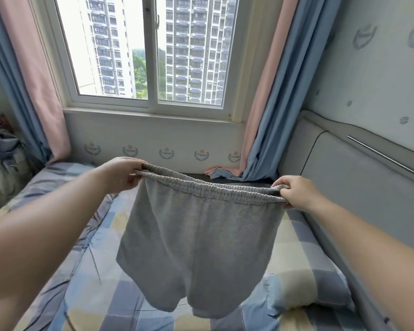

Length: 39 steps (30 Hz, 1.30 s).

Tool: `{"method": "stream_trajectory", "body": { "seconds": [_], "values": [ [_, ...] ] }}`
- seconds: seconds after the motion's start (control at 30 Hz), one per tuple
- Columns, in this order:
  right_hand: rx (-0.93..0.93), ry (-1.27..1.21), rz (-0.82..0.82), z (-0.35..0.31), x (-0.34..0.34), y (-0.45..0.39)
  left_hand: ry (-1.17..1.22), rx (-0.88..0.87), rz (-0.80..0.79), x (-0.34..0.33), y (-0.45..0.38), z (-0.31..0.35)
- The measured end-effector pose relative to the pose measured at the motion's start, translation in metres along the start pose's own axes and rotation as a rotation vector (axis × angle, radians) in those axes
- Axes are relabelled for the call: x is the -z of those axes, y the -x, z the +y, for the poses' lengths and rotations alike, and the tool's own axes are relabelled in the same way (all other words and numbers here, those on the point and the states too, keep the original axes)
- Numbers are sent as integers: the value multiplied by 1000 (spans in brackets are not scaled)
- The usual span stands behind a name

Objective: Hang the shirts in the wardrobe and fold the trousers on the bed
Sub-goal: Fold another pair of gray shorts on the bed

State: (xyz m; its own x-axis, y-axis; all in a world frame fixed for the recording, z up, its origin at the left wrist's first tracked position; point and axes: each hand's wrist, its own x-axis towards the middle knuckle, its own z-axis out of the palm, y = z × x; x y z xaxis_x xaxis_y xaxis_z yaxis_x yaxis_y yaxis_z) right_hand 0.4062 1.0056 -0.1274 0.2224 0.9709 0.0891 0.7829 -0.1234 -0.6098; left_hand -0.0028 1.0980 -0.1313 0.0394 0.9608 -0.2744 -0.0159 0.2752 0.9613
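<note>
We note grey shorts (196, 237) hanging unfolded above the bed (86, 271), elastic waistband stretched; left hand (122, 174) and right hand (296, 192) each pinch one end.

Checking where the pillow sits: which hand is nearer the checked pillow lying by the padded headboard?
Right. The right hand grips the grey shorts' waistband above the checked pillow; the left hand holds the opposite end, farther away.

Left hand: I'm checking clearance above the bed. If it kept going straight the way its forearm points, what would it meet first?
The left hand, gripping the grey shorts by the waistband, points forward over the bed. Past it the way looks free up to the papered wall under the window, though depth is hard to judge.
</note>
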Motion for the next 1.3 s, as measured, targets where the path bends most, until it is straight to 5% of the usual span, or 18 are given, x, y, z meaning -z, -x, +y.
{"method": "stream_trajectory", "body": {
  "seconds": [0.27,0.4,0.67,0.8,1.03,1.3],
  "values": [
    [-48,221,-314,2,-47,-13,-524,-175,333,31,-3,-44],
    [-72,222,-156,3,-72,-20,-838,-248,406,59,1,-65],
    [-436,-8,-266,-33,-166,-50,-618,-81,423,126,-70,-118],
    [-496,-284,-150,-57,-210,-110,-507,-101,400,147,-148,-117],
    [-399,-589,75,-91,-271,-180,-302,-160,468,205,-200,-96],
    [-354,-544,126,-91,-300,-156,-397,-278,489,226,-177,-127]
  ]
}}
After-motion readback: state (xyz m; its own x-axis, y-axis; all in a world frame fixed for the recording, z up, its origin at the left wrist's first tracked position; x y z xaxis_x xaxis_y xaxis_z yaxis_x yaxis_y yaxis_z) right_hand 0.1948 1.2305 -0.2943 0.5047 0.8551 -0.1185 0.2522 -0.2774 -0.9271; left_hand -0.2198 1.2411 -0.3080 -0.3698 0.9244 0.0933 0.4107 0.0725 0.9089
